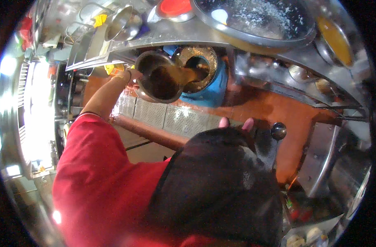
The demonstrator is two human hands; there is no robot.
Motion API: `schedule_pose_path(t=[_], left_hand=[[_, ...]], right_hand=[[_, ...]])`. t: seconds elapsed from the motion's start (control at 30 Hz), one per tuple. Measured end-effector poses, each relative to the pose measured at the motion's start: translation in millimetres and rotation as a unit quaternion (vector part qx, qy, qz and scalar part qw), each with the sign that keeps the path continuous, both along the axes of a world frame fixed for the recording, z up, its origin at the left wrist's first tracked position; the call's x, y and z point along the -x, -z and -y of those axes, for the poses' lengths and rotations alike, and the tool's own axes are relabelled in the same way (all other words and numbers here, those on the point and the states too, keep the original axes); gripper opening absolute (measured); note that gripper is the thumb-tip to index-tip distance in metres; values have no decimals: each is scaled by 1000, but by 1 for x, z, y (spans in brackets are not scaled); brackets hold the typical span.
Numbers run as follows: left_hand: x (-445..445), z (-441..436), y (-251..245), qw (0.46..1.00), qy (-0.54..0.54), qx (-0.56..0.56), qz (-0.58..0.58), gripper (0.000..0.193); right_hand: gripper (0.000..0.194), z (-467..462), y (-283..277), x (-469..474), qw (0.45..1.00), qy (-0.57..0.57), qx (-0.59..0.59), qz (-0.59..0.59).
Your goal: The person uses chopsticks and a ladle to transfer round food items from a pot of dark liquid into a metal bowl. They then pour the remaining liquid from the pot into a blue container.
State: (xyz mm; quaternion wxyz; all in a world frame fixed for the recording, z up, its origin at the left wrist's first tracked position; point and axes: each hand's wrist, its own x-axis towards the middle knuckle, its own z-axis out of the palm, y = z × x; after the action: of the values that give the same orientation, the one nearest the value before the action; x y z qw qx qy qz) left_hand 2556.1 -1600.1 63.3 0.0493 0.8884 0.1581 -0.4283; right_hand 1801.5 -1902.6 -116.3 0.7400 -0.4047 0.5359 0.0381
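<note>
My left hand (132, 78) grips the rim of a dark metal pot (159, 81), which is tilted to the right. Brown liquid (186, 75) runs from the pot's lip into the round opening of a blue bin (208, 97). Tan crumb-like residue (206, 55) lies around that opening. My right hand is out of view. Low at the right, a metal ladle (278, 131) with its bowl up shows beside my dark apron (218, 179); what holds its handle is hidden.
A steel counter (175, 32) runs above the bin, bearing a large wide pan (237, 38), metal bowls (131, 26) and a bowl of yellow liquid (334, 41). Perforated metal floor grates (184, 119) and reddish flooring (286, 108) lie below. A steel unit (317, 157) stands at right.
</note>
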Motion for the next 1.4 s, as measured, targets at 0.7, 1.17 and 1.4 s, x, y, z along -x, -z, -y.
schedule_pose_path(t=[0.7, 1.17, 1.4], left_hand=[[4, 149, -86, 883, 340, -269, 177, 29], [-22, 118, -156, 887, 301, -230, 263, 25], [-70, -40, -227, 883, -215, 271, 318, 12]], right_hand=[[33, 130, 51, -50, 982, 42, -158, 95], [15, 145, 19, -118, 947, 119, -277, 115], [24, 128, 2, -145, 995, 32, -68, 63]])
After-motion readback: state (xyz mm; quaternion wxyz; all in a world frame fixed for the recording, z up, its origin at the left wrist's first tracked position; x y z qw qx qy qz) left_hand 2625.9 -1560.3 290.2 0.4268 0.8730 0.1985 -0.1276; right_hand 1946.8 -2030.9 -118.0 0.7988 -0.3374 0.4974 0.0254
